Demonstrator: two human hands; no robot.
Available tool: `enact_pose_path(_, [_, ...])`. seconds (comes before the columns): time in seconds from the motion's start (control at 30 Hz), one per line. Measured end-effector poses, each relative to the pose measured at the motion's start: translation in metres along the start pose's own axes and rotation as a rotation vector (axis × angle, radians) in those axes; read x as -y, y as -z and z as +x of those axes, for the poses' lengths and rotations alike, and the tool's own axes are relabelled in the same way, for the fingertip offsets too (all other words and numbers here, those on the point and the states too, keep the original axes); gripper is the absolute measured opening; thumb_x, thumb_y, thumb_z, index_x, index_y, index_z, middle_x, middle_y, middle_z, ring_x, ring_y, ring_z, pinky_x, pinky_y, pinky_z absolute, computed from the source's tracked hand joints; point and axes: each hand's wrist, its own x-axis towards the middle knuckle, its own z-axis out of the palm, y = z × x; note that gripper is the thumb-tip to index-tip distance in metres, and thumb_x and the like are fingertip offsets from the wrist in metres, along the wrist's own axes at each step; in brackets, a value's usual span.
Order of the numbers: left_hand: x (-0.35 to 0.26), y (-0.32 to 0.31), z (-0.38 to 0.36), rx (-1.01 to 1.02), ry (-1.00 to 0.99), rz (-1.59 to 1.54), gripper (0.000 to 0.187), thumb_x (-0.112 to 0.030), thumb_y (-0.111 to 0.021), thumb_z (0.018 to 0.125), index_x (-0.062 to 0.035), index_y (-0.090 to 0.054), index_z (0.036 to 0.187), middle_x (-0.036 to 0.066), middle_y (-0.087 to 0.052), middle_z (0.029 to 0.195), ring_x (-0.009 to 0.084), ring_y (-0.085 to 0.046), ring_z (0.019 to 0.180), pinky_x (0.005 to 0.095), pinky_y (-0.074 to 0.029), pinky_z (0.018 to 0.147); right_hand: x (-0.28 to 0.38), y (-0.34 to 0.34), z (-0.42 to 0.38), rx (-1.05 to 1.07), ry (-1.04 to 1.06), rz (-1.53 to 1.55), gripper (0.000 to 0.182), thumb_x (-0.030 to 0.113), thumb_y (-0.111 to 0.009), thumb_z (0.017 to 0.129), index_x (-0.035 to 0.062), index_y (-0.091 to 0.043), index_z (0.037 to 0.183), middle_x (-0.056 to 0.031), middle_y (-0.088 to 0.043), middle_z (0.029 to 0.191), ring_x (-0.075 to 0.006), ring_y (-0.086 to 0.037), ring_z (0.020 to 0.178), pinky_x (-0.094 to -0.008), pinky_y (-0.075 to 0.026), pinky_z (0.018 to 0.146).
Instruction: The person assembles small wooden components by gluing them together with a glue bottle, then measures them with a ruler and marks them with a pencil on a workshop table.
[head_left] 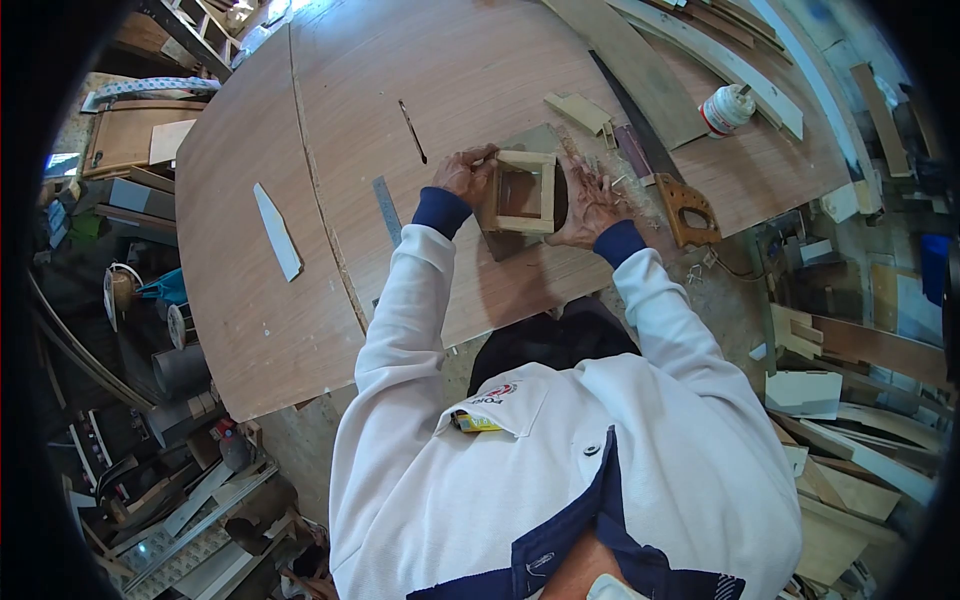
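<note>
A small wooden frame [526, 224], box-like with a square opening, sits on a thin dark board [497, 246] near the table's front edge. My left hand [467, 175] is closed on the frame's left side, fingers curled at its far corner. Against the right side, my right hand [590, 208] grips the frame with its thumb low and its fingers pointing away from me. Parts of the fingertips are hidden by the frame. Just right of that hand lies a handsaw with a wooden handle [711, 236], among wood shavings and small offcuts [580, 110].
The large wooden tabletop [260, 340] carries a metal ruler [386, 208], a pale pointed strip [276, 232], a slim dark tool [412, 132] and a white glue bottle [727, 110]. Long boards [640, 70] lie at the back right. Stacked timber [850, 500] crowds the floor.
</note>
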Motion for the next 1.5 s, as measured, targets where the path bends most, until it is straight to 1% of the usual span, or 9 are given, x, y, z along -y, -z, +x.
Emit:
enact_pose_path(0.07, [0.002, 0.001, 0.000, -0.009, -0.029, -0.003, 0.027, -0.015, -0.058, 0.085, -0.0039, -0.065, 0.109, 0.017, -0.065, 0.107, 0.0335, -0.063, 0.099, 0.0358, -0.050, 0.087, 0.000, -0.001, 0.001, 0.009, -0.003, -0.004, 0.127, 0.049, -0.078, 0.053, 0.0109, -0.002, 0.147, -0.0231, -0.016, 0.150, -0.0396, -0.015, 0.140, -0.0584, -0.012, 0.112])
enact_pose_path(0.13, [0.007, -0.001, 0.001, -0.016, -0.059, -0.008, 0.027, -0.014, -0.058, 0.085, -0.0033, -0.065, 0.109, 0.018, -0.065, 0.107, 0.0330, -0.063, 0.099, 0.0352, -0.050, 0.087, -0.002, -0.005, 0.002, -0.012, 0.006, 0.030, 0.126, 0.044, -0.082, 0.051, 0.0114, -0.005, 0.146, -0.0188, -0.018, 0.150, -0.0351, -0.012, 0.142, -0.0633, -0.010, 0.110])
enact_pose_path(0.43, [0.010, -0.001, 0.005, 0.024, 0.031, -0.078, 0.029, -0.016, -0.058, 0.087, -0.0040, -0.064, 0.113, 0.017, -0.066, 0.107, 0.0300, -0.064, 0.100, 0.0337, -0.050, 0.087, -0.002, -0.005, 0.002, -0.025, 0.010, 0.046, 0.126, 0.043, -0.082, 0.051, 0.0112, -0.006, 0.145, -0.0190, -0.020, 0.149, -0.0348, -0.013, 0.141, -0.0631, -0.011, 0.110])
enact_pose_path(0.53, [0.010, 0.000, 0.006, 0.052, 0.065, -0.178, 0.031, -0.020, -0.059, 0.088, -0.0057, -0.064, 0.115, 0.016, -0.067, 0.106, 0.0265, -0.064, 0.099, 0.0330, -0.049, 0.087, 0.001, 0.000, 0.001, 0.007, 0.002, 0.013, 0.129, 0.046, -0.080, 0.052, 0.0100, 0.000, 0.147, -0.0225, -0.019, 0.149, -0.0395, -0.016, 0.140, -0.0596, -0.014, 0.110])
enact_pose_path(0.7, [0.019, -0.001, 0.008, 0.088, 0.081, -0.217, 0.032, -0.024, -0.060, 0.089, -0.0090, -0.064, 0.117, 0.017, -0.068, 0.105, 0.0234, -0.064, 0.097, 0.0319, -0.048, 0.087, -0.001, -0.004, 0.001, -0.004, 0.002, 0.021, 0.128, 0.046, -0.079, 0.053, 0.0097, -0.001, 0.147, -0.0229, -0.019, 0.149, -0.0395, -0.016, 0.140, -0.0595, -0.015, 0.110])
enact_pose_path(0.8, [0.021, -0.003, 0.008, 0.085, 0.053, -0.273, 0.032, -0.018, -0.058, 0.089, -0.0045, -0.064, 0.116, 0.015, -0.069, 0.102, 0.0179, -0.062, 0.094, 0.0297, -0.047, 0.086, -0.002, -0.004, 0.002, -0.006, 0.006, 0.031, 0.127, 0.046, -0.079, 0.053, 0.0095, -0.002, 0.147, -0.0232, -0.020, 0.148, -0.0395, -0.016, 0.140, -0.0594, -0.015, 0.110])
enact_pose_path(1.07, [0.020, 0.000, 0.009, 0.103, 0.073, -0.238, 0.032, -0.021, -0.058, 0.089, -0.0057, -0.063, 0.118, 0.013, -0.068, 0.104, 0.0173, -0.061, 0.096, 0.0294, -0.047, 0.087, 0.000, -0.001, 0.003, 0.018, 0.000, 0.032, 0.126, 0.045, -0.079, 0.053, 0.0092, -0.002, 0.147, -0.0240, -0.019, 0.148, -0.0399, -0.016, 0.140, -0.0595, -0.014, 0.110])
enact_pose_path(1.13, [0.022, -0.002, 0.008, 0.123, 0.086, -0.242, 0.033, -0.021, -0.059, 0.089, -0.0057, -0.063, 0.118, 0.013, -0.068, 0.105, 0.0173, -0.061, 0.097, 0.0295, -0.047, 0.088, 0.001, -0.002, 0.002, -0.005, -0.011, 0.033, 0.127, 0.044, -0.083, 0.051, 0.0125, -0.004, 0.145, -0.0196, -0.019, 0.149, -0.0346, -0.014, 0.141, -0.0630, -0.014, 0.109])
enact_pose_path(1.5, [0.039, -0.013, 0.014, 0.090, 0.071, -0.332, 0.032, -0.019, -0.059, 0.090, -0.0017, -0.063, 0.117, 0.010, -0.068, 0.106, 0.0149, -0.059, 0.099, 0.0273, -0.045, 0.091, -0.001, 0.009, 0.003, 0.034, -0.004, 0.008, 0.126, 0.042, -0.083, 0.050, 0.0122, -0.006, 0.145, -0.0196, -0.017, 0.150, -0.0358, -0.013, 0.141, -0.0630, -0.014, 0.109])
